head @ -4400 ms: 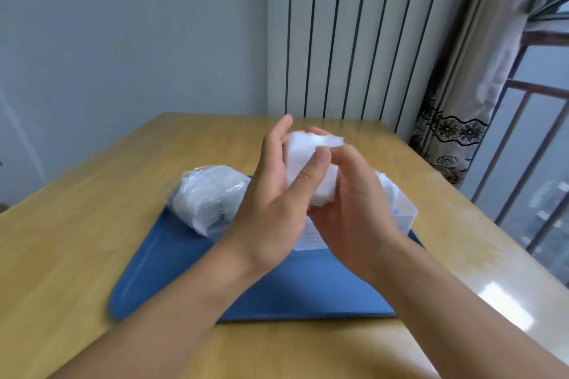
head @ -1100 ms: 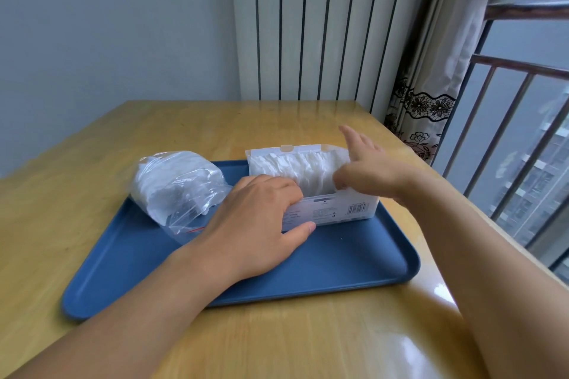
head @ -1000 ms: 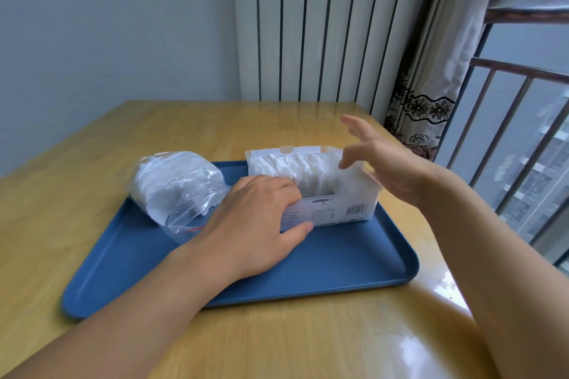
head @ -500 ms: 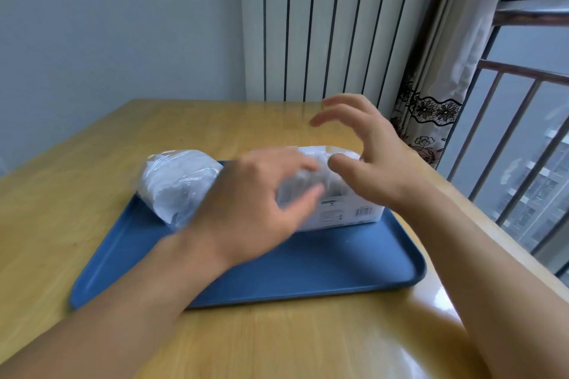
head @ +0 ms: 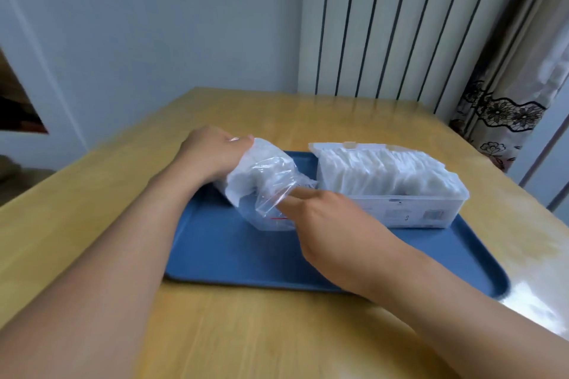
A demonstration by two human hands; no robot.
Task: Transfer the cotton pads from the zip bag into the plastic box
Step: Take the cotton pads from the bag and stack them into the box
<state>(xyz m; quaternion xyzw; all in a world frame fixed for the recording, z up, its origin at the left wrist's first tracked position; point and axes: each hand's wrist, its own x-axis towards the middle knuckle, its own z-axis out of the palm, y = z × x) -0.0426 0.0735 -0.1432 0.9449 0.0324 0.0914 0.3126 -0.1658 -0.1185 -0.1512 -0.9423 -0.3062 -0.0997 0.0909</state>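
One wooden table [head: 92, 209] fills the room's corner and carries everything; both forearms reach out across it. On it lies one blue tray [head: 234, 252], and both hands work over the tray's far half.

One clear plastic box [head: 400, 209] stands on the tray just to the right of the right hand, its lid off or folded back, I cannot tell which. It is packed with a row of white cotton pads [head: 378, 169] standing on edge; they are too many and too close to count. A printed label shows on the box's near wall.

One zip bag [head: 264, 175] sits between the two hands, clear and crumpled, its far end bulging with more white pads, uncountable through the plastic. Its near end, with a thin red line, lies on the tray just left of the right hand.

The left hand [head: 212, 154] grips the bag's far, bulging end, fingers curled round the plastic. The right hand [head: 326, 218] is at the bag's near end, its fingers pushed in against or into the plastic; they are hidden, so whether they pinch anything I cannot tell. The two hands are apart, the bag bridging them.
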